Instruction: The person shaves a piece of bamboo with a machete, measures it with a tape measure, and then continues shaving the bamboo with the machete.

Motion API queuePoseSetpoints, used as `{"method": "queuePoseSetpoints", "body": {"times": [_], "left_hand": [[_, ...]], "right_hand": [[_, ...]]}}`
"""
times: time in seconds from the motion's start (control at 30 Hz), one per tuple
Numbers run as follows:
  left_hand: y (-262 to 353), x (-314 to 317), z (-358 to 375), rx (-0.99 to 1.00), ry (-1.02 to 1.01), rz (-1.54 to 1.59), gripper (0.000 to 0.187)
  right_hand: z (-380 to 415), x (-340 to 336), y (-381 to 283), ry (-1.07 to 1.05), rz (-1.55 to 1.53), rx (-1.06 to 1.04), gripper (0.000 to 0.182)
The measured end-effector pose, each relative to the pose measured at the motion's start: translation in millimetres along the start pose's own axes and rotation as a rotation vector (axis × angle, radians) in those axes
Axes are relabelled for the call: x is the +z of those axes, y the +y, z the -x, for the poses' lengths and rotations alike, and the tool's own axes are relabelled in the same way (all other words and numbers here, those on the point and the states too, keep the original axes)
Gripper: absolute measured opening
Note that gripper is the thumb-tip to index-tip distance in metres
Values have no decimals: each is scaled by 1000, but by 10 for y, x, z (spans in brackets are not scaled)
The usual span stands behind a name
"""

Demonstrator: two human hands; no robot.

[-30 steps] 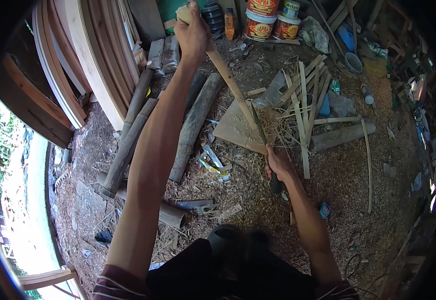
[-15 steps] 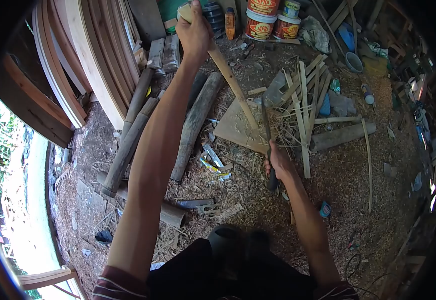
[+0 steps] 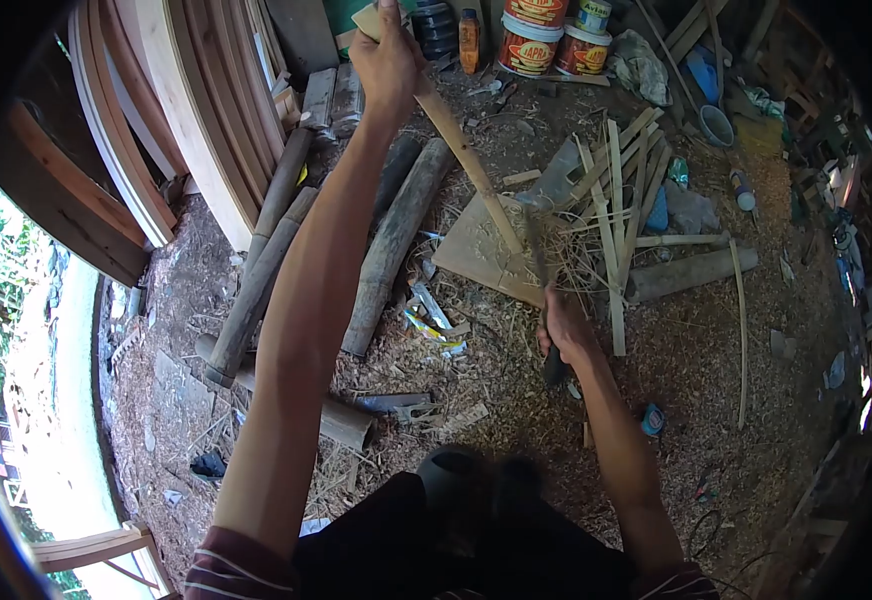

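Note:
My left hand (image 3: 388, 80) is wrapped round the upper end of a long wooden stick (image 3: 468, 165), held at a slant away from my body. The stick's lower end rests at a flat wooden board (image 3: 478, 252) on the ground. My right hand (image 3: 568, 330) grips the dark handle of a large knife (image 3: 538, 245). The blade points away from me, just right of the stick's lower end, and looks slightly blurred. Thin shavings (image 3: 578, 250) are heaped beside the blade.
Split wooden strips (image 3: 616, 220) lie right of the board, near a bamboo piece (image 3: 691, 275). Bamboo logs (image 3: 391, 255) lie on the left, by leaning planks (image 3: 201, 110). Paint buckets (image 3: 530, 48) and an orange bottle (image 3: 469, 42) stand at the back. Wood chips cover the ground.
The knife and my right hand have moved slightly toward me along the stick's right side. My left hand keeps its hold on the stick. The whole view has shifted a little.

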State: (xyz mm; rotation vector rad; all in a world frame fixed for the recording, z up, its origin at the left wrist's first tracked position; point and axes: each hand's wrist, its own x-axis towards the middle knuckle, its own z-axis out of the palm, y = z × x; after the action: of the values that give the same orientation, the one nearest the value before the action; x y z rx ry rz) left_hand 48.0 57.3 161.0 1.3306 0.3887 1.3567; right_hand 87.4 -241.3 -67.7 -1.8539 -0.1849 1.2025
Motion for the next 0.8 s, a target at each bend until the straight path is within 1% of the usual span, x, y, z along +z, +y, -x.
{"method": "queuePoseSetpoints", "body": {"times": [0.03,0.1,0.13,0.2,0.23,0.27,0.3,0.33,0.4,0.43,0.5,0.53,0.6,0.63,0.67,0.73,0.8], "left_hand": [[-18,-7,-15,-32,22,0,38],[-19,19,-57,-58,36,6,38],[-19,21,-57,-43,34,-14,38],[-33,27,-22,-37,32,-39,37],[-26,40,-23,-23,16,-20,37],[-17,33,-15,-12,5,-4,37],[24,32,-4,-70,10,48,40],[5,4,16,-70,9,46,40],[-22,-27,30,59,-102,117,38],[-14,-66,-4,66,-109,119,38],[-5,-193,-78,-228,-247,314,36],[-48,-231,-125,-204,-228,347,32],[-104,-287,-131,-145,-106,390,32],[-96,-307,-131,-117,-40,382,33],[-97,-308,-128,-117,-45,383,33],[-25,-283,-49,-110,43,230,42],[-18,-174,4,-80,78,236,41]], "right_hand": [[-57,-17,45,1,-1,-5,42],[-159,-50,95,-16,228,31,46],[-154,-51,56,-12,231,29,46],[-93,-12,-11,60,-1,67,45],[-62,-6,-23,57,0,69,45],[-29,6,-22,51,-4,26,43],[-20,22,-31,48,-12,-23,41],[-16,39,12,46,-13,-22,41],[37,58,71,41,71,-43,35],[98,76,67,43,65,-51,35],[233,115,35,83,143,-87,31],[257,130,34,85,138,-82,31],[270,127,4,38,-164,96,29],[292,118,-4,42,-167,99,29],[305,116,-28,33,-147,90,29],[281,92,-62,29,-128,80,30],[171,43,-84,6,-128,24,37]]}}
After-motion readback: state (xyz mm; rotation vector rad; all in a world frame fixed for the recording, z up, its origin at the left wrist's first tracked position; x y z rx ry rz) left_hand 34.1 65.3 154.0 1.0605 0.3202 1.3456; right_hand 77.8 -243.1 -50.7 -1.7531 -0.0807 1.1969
